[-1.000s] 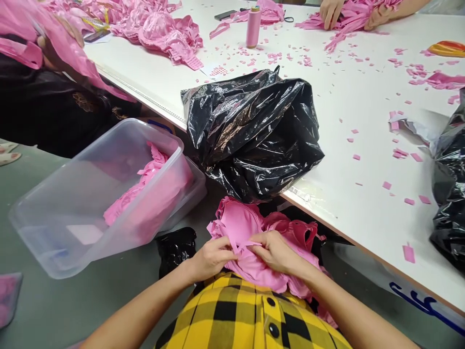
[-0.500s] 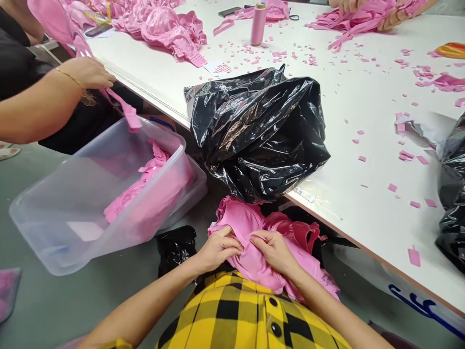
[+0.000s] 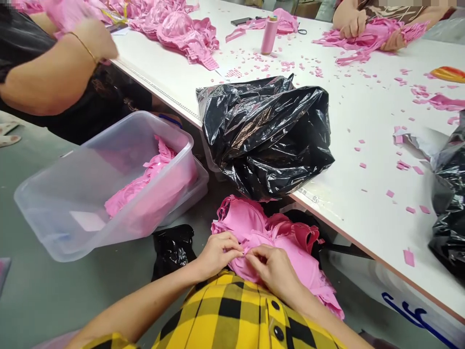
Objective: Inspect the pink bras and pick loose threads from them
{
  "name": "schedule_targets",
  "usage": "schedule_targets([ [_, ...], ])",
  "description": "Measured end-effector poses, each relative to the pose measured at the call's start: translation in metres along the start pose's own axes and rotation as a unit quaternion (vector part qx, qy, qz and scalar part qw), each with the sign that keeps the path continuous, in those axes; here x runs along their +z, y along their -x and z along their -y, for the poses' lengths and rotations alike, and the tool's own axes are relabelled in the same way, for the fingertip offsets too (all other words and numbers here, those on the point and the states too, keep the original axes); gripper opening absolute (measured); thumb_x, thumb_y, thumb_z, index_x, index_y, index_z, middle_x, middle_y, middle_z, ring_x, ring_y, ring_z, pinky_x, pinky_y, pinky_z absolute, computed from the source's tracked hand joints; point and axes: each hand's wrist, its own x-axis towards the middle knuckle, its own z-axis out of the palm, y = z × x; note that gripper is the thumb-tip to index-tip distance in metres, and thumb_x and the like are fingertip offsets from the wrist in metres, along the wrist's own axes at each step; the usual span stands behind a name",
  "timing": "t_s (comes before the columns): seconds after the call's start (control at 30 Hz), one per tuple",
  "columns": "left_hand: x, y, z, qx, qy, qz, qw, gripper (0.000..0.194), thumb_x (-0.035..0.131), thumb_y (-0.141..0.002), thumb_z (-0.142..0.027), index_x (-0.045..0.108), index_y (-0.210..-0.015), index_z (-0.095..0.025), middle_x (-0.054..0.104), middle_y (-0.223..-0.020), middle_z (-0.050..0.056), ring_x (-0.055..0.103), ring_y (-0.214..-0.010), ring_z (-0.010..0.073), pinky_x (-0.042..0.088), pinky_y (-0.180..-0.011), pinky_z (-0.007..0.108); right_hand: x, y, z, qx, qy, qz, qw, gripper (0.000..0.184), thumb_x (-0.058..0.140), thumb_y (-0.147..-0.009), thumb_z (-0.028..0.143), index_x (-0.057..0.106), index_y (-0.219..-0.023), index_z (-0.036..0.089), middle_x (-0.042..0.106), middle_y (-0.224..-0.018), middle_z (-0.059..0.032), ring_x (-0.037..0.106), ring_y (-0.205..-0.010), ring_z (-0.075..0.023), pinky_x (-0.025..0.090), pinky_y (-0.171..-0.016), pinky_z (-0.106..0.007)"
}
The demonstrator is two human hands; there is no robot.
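Pink bras (image 3: 243,218) lie in a heap on my lap, just below the table edge. My left hand (image 3: 221,252) has its thumb and fingertips pinched together at the pink fabric of one bra. Close beside it, my right hand (image 3: 271,264) pinches the same fabric, the fingertips of both hands almost meeting. Whether a small part of the bra, such as a strap end, sits between the fingertips is too small to tell. Looped pink straps (image 3: 308,235) stand out at the heap's right side.
A black plastic bag (image 3: 265,135) overhangs the white table's (image 3: 366,208) edge ahead of me. At left stands a clear plastic bin (image 3: 47,218) holding pink bras. A thread cone (image 3: 269,36) and pink scraps are on the table. Co-workers' hands (image 3: 96,41) handle pink garments at left and far right.
Both my hands have drawn closer together, pinching the fabric lower down toward my body. The co-worker at left has lifted a pink garment away from above the bin. The view has shifted slightly.
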Motion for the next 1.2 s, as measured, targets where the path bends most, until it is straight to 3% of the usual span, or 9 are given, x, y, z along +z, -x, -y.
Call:
schedule_targets([
  [0.17, -0.007, 0.008, -0.014, 0.037, -0.028, 0.032, 0.998, 0.012, 0.06, -0.079, -0.016, 0.072, -0.081, -0.016, 0.064, -0.077, 0.004, 0.058, -0.07, 0.0119, 0.046, -0.066, 0.022, 0.017, 0.003, 0.001, 0.055, -0.044, -0.036, 0.997, 0.026, 0.055, -0.078, 0.032, 0.063, -0.058, 0.017, 0.061, -0.053, -0.0018, 0.052, -0.048, -0.0137, 0.037, -0.048, -0.023],
  [0.3, -0.02, 0.015, -0.019, 0.067, -0.064, 0.109, 0.99, 0.019, 0.053, -0.084, -0.016, 0.071, -0.092, -0.018, 0.063, -0.084, 0.004, 0.058, -0.076, 0.0124, 0.045, -0.07, 0.023, 0.026, 0.007, 0.005, 0.049, -0.098, -0.067, 0.992, 0.025, 0.052, -0.077, 0.028, 0.06, -0.057, 0.016, 0.059, -0.053, -0.0016, 0.05, -0.05, -0.0131, 0.038, -0.048, -0.023],
  [0.4, -0.027, 0.018, -0.018, 0.074, -0.064, 0.122, 0.988, 0.017, 0.056, -0.082, -0.017, 0.071, -0.091, -0.019, 0.064, -0.08, 0.004, 0.058, -0.073, 0.0118, 0.045, -0.069, 0.022, 0.03, 0.011, 0.012, 0.038, -0.132, -0.077, 0.988, 0.022, 0.053, -0.074, 0.026, 0.057, -0.054, 0.016, 0.055, -0.052, -0.0007, 0.048, -0.049, -0.0122, 0.037, -0.047, -0.022],
  [0.6, -0.038, 0.02, -0.027, 0.113, -0.061, 0.12, 0.984, 0.017, 0.057, -0.08, -0.016, 0.073, -0.083, -0.021, 0.057, -0.071, 0.001, 0.052, -0.067, 0.0106, 0.042, -0.064, 0.02, 0.023, 0.019, 0.045, -0.111, -0.07, -0.111, 0.985, 0.02, 0.051, -0.073, 0.018, 0.056, -0.053, 0.017, 0.054, -0.054, -0.0001, 0.048, -0.049, -0.0107, 0.035, -0.047, -0.021],
  [0.7, -0.04, 0.02, -0.033, 0.098, -0.001, 0.092, 0.991, 0.019, 0.057, -0.077, -0.014, 0.074, -0.078, -0.021, 0.056, -0.081, 0.003, 0.053, -0.077, 0.0127, 0.044, -0.072, 0.023, 0.016, 0.019, 0.057, -0.168, -0.026, -0.123, 0.978, 0.021, 0.051, -0.074, 0.017, 0.055, -0.053, 0.018, 0.053, -0.052, 0.0003, 0.047, -0.047, -0.0101, 0.034, -0.046, -0.021],
  [0.87, -0.023, 0.026, -0.024, 0.013, 0.11, 0.074, 0.991, 0.018, 0.056, -0.076, -0.015, 0.074, -0.073, -0.02, 0.062, -0.076, 0.002, 0.056, -0.073, 0.0132, 0.046, -0.071, 0.025, 0.012, 0.02, 0.054, -0.19, 0.042, -0.094, 0.976, 0.02, 0.048, -0.074, 0.013, 0.056, -0.057, 0.018, 0.052, -0.054, -0.0003, 0.047, -0.048, -0.0105, 0.033, -0.046, -0.022],
  [1.03, 0.017, 0.029, -0.002, 0.141, 0.062, -0.02, 0.988, 0.029, 0.058, -0.077, -0.028, 0.063, -0.053, -0.013, 0.055, -0.06, 0.003, 0.05, -0.056, 0.0108, 0.04, -0.052, 0.02, 0.016, 0.026, 0.059, -0.235, 0.057, -0.041, 0.969, 0.019, 0.046, -0.073, 0.01, 0.051, -0.057, 0.019, 0.051, -0.056, -0.0005, 0.046, -0.052, -0.0116, 0.032, -0.048, -0.023],
  [1.1, 0.028, 0.025, 0.002, 0.163, 0.071, -0.016, 0.984, 0.034, 0.056, -0.079, -0.032, 0.06, -0.051, -0.012, 0.055, -0.059, 0.004, 0.051, -0.056, 0.0114, 0.04, -0.05, 0.021, 0.01, 0.028, 0.061, -0.238, 0.045, -0.039, 0.969, 0.017, 0.046, -0.074, 0.011, 0.051, -0.06, 0.019, 0.052, -0.058, -0.0003, 0.047, -0.054, -0.0118, 0.033, -0.049, -0.022],
  [1.2, 0.032, 0.017, 0.0, 0.122, 0.065, 0.029, 0.99, 0.027, 0.058, -0.079, -0.031, 0.065, -0.059, -0.013, 0.057, -0.06, 0.003, 0.052, -0.058, 0.0116, 0.041, -0.054, 0.021, -0.007, 0.034, 0.049, -0.2, 0.041, -0.092, 0.975, 0.016, 0.047, -0.081, 0.016, 0.054, -0.067, 0.019, 0.054, -0.061, -0.0011, 0.049, -0.055, -0.0121, 0.036, -0.051, -0.022],
])
